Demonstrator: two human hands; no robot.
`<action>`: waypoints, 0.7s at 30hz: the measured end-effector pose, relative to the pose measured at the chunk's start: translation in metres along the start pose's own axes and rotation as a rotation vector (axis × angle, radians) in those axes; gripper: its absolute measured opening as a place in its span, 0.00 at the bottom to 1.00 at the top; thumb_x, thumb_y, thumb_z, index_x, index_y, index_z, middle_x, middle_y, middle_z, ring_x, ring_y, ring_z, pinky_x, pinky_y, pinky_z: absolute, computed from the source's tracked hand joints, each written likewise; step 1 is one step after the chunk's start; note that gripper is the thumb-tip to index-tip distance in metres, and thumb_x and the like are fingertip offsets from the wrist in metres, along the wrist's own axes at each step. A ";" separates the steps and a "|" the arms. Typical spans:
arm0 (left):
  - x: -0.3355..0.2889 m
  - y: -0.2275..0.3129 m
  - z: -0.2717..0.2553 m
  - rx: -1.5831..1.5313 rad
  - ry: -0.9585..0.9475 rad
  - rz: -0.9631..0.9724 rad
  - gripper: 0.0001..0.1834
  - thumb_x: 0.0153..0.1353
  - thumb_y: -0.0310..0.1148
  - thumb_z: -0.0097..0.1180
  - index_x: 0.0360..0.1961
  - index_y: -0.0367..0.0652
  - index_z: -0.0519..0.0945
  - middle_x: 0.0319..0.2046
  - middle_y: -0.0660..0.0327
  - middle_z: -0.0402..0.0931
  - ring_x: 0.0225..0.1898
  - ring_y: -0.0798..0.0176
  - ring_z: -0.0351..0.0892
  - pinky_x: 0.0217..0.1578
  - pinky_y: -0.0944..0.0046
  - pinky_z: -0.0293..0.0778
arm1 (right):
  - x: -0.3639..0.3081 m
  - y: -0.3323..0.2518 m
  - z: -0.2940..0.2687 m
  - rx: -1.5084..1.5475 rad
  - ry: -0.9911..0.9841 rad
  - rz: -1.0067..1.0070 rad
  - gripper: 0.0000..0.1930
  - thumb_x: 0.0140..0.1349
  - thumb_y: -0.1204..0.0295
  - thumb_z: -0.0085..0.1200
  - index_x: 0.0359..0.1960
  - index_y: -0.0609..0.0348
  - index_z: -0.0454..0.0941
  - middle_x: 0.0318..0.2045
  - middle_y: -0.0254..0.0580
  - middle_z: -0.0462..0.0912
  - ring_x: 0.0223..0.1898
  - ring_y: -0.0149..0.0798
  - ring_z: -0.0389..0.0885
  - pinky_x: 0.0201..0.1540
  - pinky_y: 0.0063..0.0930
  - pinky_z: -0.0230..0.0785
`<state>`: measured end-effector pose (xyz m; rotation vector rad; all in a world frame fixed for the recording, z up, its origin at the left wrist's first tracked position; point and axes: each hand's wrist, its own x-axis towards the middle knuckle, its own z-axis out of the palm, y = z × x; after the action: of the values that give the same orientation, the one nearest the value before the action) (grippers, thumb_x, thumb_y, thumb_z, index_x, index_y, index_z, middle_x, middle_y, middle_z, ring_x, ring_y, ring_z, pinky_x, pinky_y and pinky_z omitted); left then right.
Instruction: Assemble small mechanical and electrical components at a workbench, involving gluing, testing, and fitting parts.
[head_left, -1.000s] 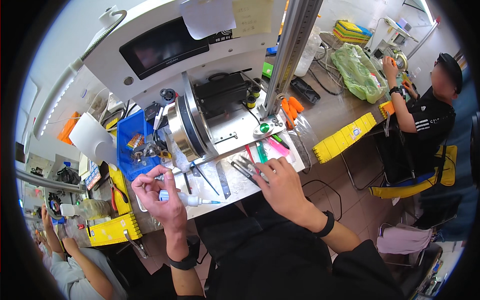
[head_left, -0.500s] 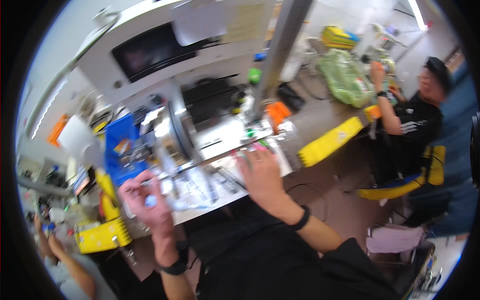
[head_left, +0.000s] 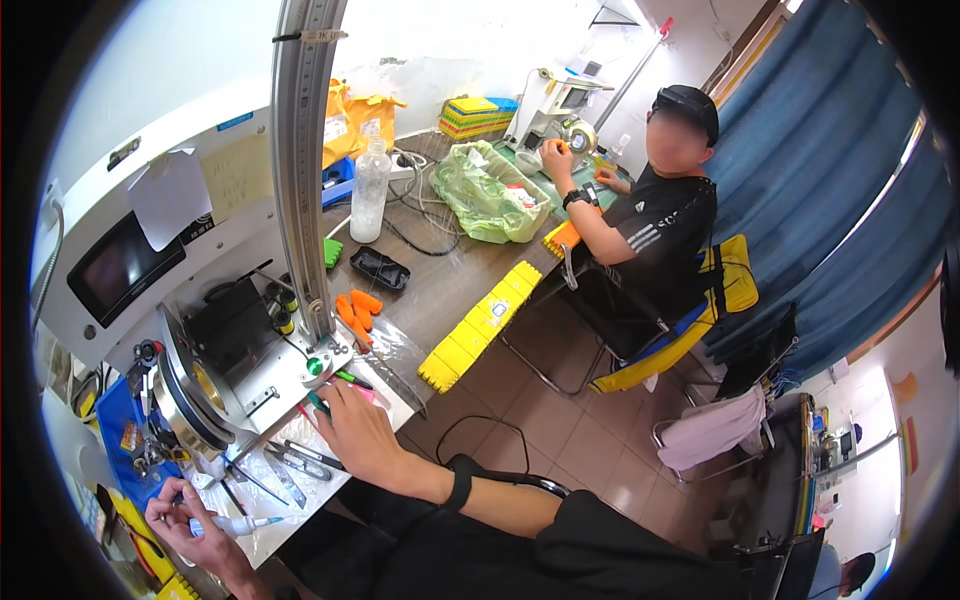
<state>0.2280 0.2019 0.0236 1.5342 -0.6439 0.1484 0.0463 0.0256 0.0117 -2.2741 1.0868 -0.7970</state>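
Note:
My left hand (head_left: 195,535) is at the lower left with its fingers curled and the tips pinched together; anything between them is too small to make out. Beside it is a clear syringe (head_left: 238,524) with a blue tip. My right hand (head_left: 360,435) reaches over the bench edge by a metal post, its fingers closed around a slim teal tool (head_left: 318,402). A green marker (head_left: 353,380) lies just past its fingertips. Between my hands, pliers (head_left: 300,462) and other hand tools rest on the white work surface. A round metal wheel (head_left: 190,390) stands on the machine behind them.
A blue bin (head_left: 130,440) of small parts stands left. Orange pieces (head_left: 358,312), a black tray (head_left: 380,268), a clear bottle (head_left: 370,190) and a green bag (head_left: 490,190) occupy the wooden table. Yellow padding (head_left: 480,325) edges it. A seated co-worker (head_left: 650,220) works at the far right.
My view has swung to the right and steadied, so the bench and machine now sit further left. My right hand stays by the post, and my left hand remains curled beside the tools.

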 end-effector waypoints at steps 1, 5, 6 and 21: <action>-0.001 0.003 0.005 0.022 0.031 -0.022 0.11 0.66 0.21 0.52 0.42 0.40 0.62 0.41 0.56 0.73 0.24 0.78 0.58 0.25 0.77 0.57 | 0.000 0.000 -0.001 0.073 0.029 -0.045 0.14 0.64 0.72 0.54 0.48 0.63 0.68 0.42 0.51 0.73 0.41 0.56 0.78 0.38 0.44 0.72; 0.004 0.008 0.010 0.050 0.009 0.028 0.11 0.66 0.22 0.52 0.42 0.40 0.61 0.40 0.57 0.73 0.24 0.77 0.56 0.27 0.76 0.55 | -0.003 -0.011 -0.018 0.435 0.110 -0.105 0.15 0.64 0.76 0.52 0.50 0.65 0.64 0.35 0.56 0.75 0.33 0.58 0.78 0.34 0.42 0.70; 0.004 0.008 0.012 0.050 0.008 0.013 0.11 0.66 0.22 0.52 0.42 0.40 0.61 0.39 0.57 0.72 0.24 0.77 0.56 0.27 0.76 0.54 | -0.008 -0.014 -0.021 0.525 0.048 -0.016 0.15 0.64 0.75 0.52 0.50 0.64 0.65 0.31 0.55 0.76 0.30 0.54 0.79 0.31 0.40 0.70; -0.004 0.031 0.003 0.229 -0.003 0.002 0.13 0.63 0.27 0.58 0.42 0.41 0.66 0.34 0.63 0.69 0.29 0.71 0.64 0.30 0.72 0.64 | -0.049 -0.007 0.009 0.922 -0.334 0.208 0.20 0.72 0.59 0.46 0.32 0.65 0.79 0.25 0.35 0.79 0.30 0.28 0.74 0.36 0.26 0.68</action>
<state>0.2089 0.2025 0.0490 1.7545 -0.6472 0.2278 0.0307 0.0709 -0.0047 -1.4139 0.5932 -0.6168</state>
